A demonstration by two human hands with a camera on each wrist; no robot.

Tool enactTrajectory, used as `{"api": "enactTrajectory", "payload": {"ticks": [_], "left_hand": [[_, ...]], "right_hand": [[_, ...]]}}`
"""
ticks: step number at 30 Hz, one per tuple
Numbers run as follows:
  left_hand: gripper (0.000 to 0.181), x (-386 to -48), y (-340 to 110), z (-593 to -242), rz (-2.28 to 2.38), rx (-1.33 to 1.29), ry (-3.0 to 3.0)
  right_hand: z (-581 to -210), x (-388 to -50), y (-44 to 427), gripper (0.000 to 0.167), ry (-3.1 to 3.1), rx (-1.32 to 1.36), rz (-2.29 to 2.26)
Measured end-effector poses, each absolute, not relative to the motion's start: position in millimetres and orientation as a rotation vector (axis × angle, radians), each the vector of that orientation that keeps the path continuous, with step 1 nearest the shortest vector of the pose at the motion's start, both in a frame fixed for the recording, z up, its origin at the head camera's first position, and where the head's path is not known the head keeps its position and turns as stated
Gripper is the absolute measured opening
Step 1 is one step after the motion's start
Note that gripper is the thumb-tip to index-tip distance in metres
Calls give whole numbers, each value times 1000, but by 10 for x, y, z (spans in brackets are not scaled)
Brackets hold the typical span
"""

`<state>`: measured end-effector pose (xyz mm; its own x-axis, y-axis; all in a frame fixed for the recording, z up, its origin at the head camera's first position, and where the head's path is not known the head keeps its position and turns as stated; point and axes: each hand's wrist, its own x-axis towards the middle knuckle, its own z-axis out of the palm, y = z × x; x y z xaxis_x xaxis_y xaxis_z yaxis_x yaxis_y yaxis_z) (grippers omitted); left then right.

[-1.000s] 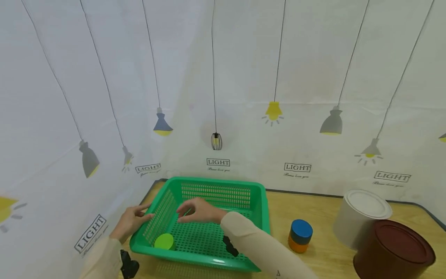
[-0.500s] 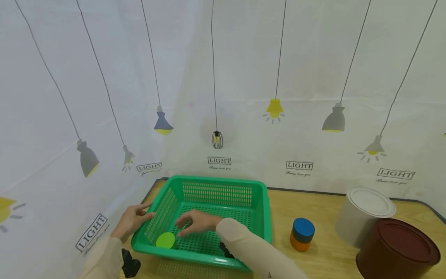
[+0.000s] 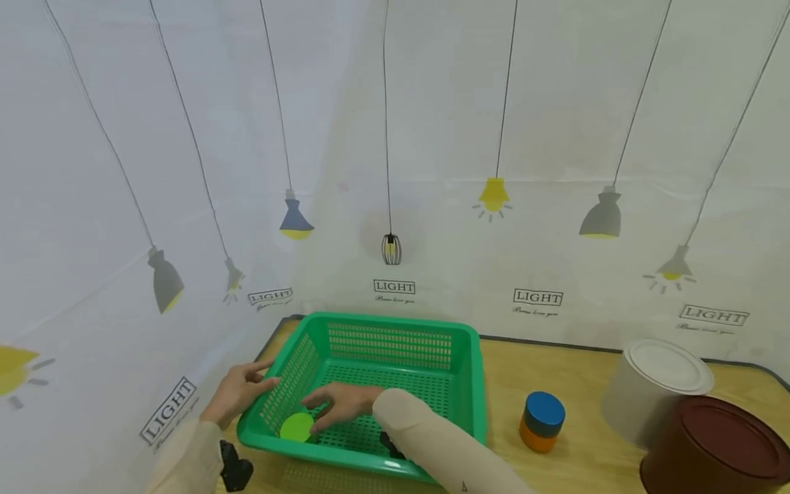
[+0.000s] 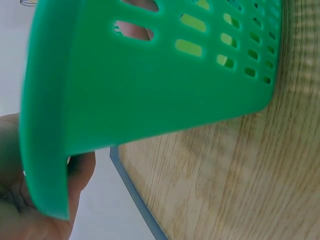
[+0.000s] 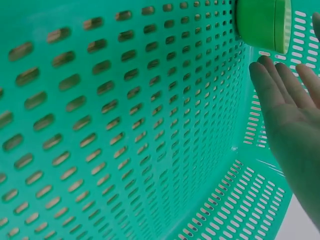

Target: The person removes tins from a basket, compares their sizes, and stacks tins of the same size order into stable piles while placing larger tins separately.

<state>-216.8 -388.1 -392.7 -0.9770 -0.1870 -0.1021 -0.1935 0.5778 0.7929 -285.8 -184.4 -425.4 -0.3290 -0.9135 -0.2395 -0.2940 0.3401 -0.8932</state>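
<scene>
A green perforated plastic basket point(image 3: 479, 384) stands on the wooden table. My left hand point(image 3: 233, 394) grips its left rim, with the fingers and thumb around the edge in the left wrist view. In the basket's near left corner sits a small lime-green lidded jar point(image 3: 296, 427), also seen in the right wrist view as a short jar point(image 5: 257, 22) with a paler lid. My right hand point(image 3: 343, 403) reaches down inside the basket, just beside the jar. In the right wrist view that hand point(image 5: 295, 120) has extended, spread fingers, their tips close to the jar; its grasp is empty.
On the table to the right of the basket stands a jar point(image 3: 543, 420) with a blue lid and orange body. Farther right are a large white can point(image 3: 648, 394) and a dark brown can point(image 3: 716, 449). A lamp-patterned white curtain point(image 3: 444, 226) borders the table behind and left.
My right hand has lowered and moved left inside the basket, toward the lime-green jar. My left hand keeps its hold on the rim. The head view has shifted slightly.
</scene>
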Motion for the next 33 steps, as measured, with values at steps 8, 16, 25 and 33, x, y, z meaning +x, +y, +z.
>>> {"api": "enactTrajectory", "payload": {"ticks": [8, 16, 25, 33], "left_hand": [[54, -2186, -3849, -3939, 1420, -345, 2766], [53, -2156, -3851, -3925, 1442, -307, 2763], [54, -2141, -3846, -3934, 1427, -283, 2792], [53, -2137, -3852, -3932, 1407, -311, 2800]], "right_hand": [[-4340, -2872, -1850, 53, 1793, -1004, -1019], [-4354, -2888, -1874, 49, 1879, -1023, -968], [-4368, -2908, -1815, 43, 1867, -940, -984], [-4374, -2928, -1769, 35, 1891, -918, -1024]]}}
